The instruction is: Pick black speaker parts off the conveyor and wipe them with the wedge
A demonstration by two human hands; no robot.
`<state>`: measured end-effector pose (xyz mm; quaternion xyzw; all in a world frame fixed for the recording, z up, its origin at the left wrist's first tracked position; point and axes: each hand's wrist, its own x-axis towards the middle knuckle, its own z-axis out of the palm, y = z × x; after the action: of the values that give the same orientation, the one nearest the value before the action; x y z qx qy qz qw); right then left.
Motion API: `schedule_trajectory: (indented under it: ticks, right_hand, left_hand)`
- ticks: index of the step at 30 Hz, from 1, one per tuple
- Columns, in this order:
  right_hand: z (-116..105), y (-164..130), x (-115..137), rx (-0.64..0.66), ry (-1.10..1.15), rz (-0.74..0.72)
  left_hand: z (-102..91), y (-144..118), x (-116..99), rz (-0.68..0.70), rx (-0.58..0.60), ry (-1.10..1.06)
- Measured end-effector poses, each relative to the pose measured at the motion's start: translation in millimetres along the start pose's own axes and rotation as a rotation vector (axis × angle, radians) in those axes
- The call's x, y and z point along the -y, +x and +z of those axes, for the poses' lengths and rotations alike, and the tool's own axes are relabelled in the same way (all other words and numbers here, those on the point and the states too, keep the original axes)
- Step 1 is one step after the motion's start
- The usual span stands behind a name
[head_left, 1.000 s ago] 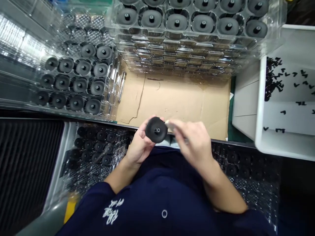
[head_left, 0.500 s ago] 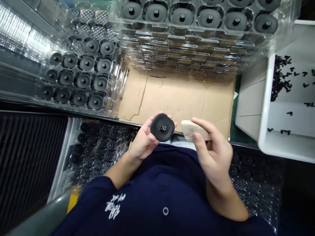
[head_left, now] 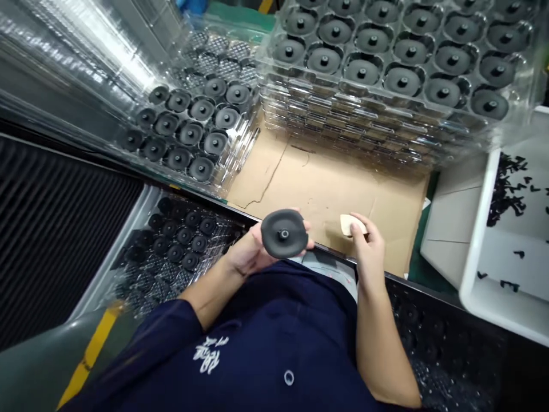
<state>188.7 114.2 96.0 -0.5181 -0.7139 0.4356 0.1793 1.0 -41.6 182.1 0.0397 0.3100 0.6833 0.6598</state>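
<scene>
On my left hand [head_left: 253,249] rests a black, rounded disc-like part [head_left: 291,243] with a small hollow stem at its centre, facing up. The fingers hold it from below and along its right edge; most of them are hidden under it. Over the cardboard sheet [head_left: 291,183], my right hand [head_left: 369,243] pinches a small cream-coloured flat block [head_left: 349,223] between thumb and fingers. The two hands are apart, and the block does not touch the black part.
Stacked clear trays [head_left: 373,123] of similar black parts stand at the back. Another clear tray [head_left: 223,183] lies left, partly filled. At right, a white bin [head_left: 480,229] holds small black pieces. More trayed parts [head_left: 184,234] sit below the table edge at lower left.
My right hand has moved forward over the cardboard with the cream block, away from the black part. My left hand still holds the part, now flatter. The camera view has shifted and tilted.
</scene>
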Motion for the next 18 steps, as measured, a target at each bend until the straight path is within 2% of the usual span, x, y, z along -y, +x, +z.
schedule_trajectory:
  ticks: [3, 5, 7, 9, 11, 13, 15, 18]
  right_hand:
    - [1.9, 18.5, 1.0, 0.142, -0.228, -0.038]
    - [3.4, 18.7, 6.1, 0.112, -0.321, -0.069]
    - [5.1, 7.4, 12.7, 0.014, -0.389, -0.156]
    - [5.3, -12.5, 20.9, -0.040, -0.354, -0.304]
    - [3.2, -35.3, 30.8, -0.002, -0.236, -0.433]
    - [-0.7, -54.9, 41.4, 0.048, -0.145, -0.509]
    - [-5.3, -67.5, 51.2, 0.056, -0.109, -0.596]
    - [-12.2, -70.8, 65.1, 0.042, -0.131, -0.807]
  left_hand:
    - [2.6, -0.8, 4.0, -0.071, 0.117, -0.057]
    - [3.0, -2.8, 5.8, -0.033, 0.180, -0.030]
    - [1.9, -6.1, 6.6, 0.112, 0.186, 0.115]
    - [-1.0, -9.4, 7.2, 0.338, 0.138, 0.390]
    - [-5.3, -11.3, 7.7, 0.589, 0.086, 0.740]
    - [-9.8, -11.4, 8.2, 0.786, 0.062, 1.046]
    - [-13.4, -10.6, 8.3, 0.870, 0.055, 1.231]
    - [-16.7, -10.6, 7.7, 0.869, 0.062, 1.317]
